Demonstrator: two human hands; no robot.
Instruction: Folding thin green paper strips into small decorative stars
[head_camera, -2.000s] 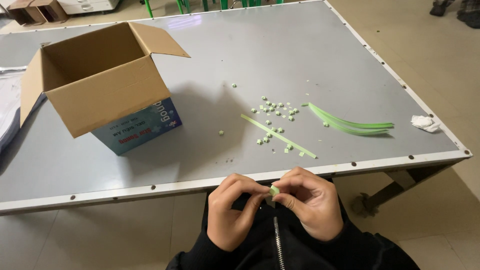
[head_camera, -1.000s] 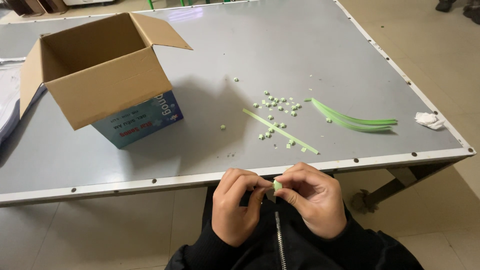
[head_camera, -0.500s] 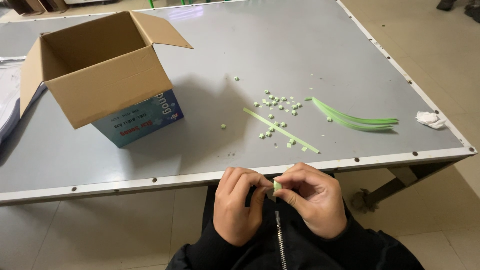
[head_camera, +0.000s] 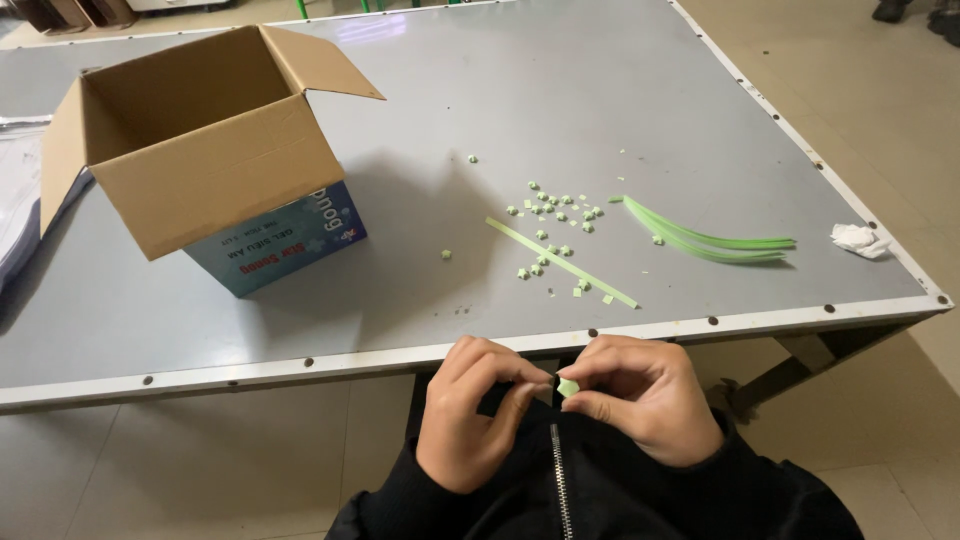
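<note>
On the table (head_camera: 700, 90), an open box (head_camera: 210, 160) stands left of scattered paper pieces (head_camera: 555, 210) and strips (head_camera: 710, 240).

A grey table (head_camera: 620, 90) bears a cardboard box (head_camera: 215, 165), green paper strips (head_camera: 710, 242) and small folded pieces (head_camera: 555, 210).

Single head-worn view, looking steeply down, hands (head_camera: 570, 410) close below, grey table (head_camera: 420, 300) beyond

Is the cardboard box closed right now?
No, the cardboard box stands on the table with its flaps open.
</note>
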